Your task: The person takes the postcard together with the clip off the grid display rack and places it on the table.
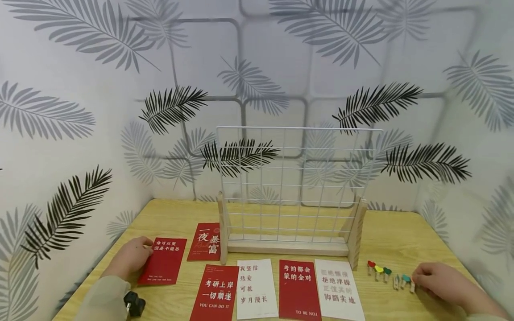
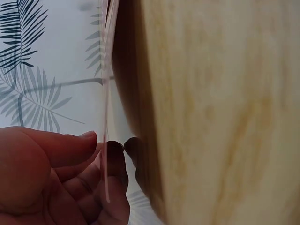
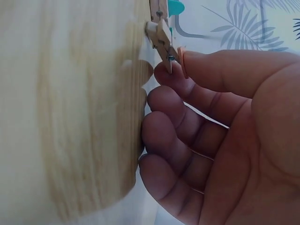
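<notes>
At the left, my left hand (image 1: 131,257) pinches the left edge of a red card (image 1: 163,265) with white writing. The left wrist view shows that card edge-on (image 2: 106,117), between thumb and fingers and close to the tabletop. At the right, my right hand (image 1: 441,283) pinches a small wooden clothespin (image 1: 412,286) at the end of a group. In the right wrist view, thumb and index finger are on this clothespin (image 3: 164,42), which has an orange piece by the thumb. The other fingers are curled against the wood.
A white wire grid (image 1: 299,187) stands upright on a wooden base (image 1: 287,248). Before it lie red cards (image 1: 299,294) and white cards (image 1: 257,285); another red card (image 1: 202,249) lies by its left foot. Several heart clothespins (image 1: 379,270) lie at right. A black object (image 1: 135,304) is at the left wrist.
</notes>
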`<state>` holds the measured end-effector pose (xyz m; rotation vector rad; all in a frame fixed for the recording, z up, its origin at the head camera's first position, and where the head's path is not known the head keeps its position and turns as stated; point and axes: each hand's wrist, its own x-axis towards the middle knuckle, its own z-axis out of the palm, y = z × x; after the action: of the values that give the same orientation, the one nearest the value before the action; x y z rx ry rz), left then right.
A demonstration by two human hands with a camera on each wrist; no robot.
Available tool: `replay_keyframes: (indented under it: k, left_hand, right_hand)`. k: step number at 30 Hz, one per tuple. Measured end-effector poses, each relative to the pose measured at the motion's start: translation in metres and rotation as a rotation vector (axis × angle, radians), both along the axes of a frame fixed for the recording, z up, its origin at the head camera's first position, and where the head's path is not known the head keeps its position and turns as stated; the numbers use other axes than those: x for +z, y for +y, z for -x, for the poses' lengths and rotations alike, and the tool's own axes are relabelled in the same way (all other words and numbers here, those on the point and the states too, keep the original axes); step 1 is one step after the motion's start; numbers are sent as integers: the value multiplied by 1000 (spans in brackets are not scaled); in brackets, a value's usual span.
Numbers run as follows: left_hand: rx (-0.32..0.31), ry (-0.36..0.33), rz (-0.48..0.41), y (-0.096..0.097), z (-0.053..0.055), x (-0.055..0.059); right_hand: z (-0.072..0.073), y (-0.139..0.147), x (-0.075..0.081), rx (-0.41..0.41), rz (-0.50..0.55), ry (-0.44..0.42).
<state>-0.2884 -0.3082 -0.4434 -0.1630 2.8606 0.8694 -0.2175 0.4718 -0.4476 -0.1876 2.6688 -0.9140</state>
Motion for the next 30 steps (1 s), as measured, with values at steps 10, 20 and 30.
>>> replay_keyframes:
  k: [10,20,30]
  left_hand:
    - [9,-36,62,6,-1,6]
    - [-43,-6,133,18,-6,17]
    - [-57,195,126,41,-12,24]
  right_hand:
    - [-1,-12,4,-82,-143,54]
    - [6,-23,17,-140,-218,160]
    - [2,-42,26,-119,-269,433]
